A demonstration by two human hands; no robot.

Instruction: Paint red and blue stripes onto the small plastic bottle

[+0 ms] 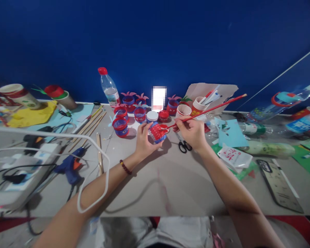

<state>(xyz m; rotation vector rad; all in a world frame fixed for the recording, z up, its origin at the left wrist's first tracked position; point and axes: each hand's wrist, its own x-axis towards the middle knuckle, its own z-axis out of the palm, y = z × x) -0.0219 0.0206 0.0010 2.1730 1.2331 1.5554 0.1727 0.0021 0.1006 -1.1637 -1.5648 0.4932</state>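
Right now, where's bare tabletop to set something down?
Grey tabletop between the bare forearms, nearer than the left hand and right hand. Crowded: far edge, red-and-purple cups; left, blue glue gun and white plastic power strip; right, patterned phone.

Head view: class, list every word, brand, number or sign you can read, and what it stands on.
No text reads with certainty.
White packet: red characters, too blurred.
Blue-labelled bottle: pale characters, too blurred.
Red-capped bottle: label print, too small.
Pen cup: yellow marks, too small.
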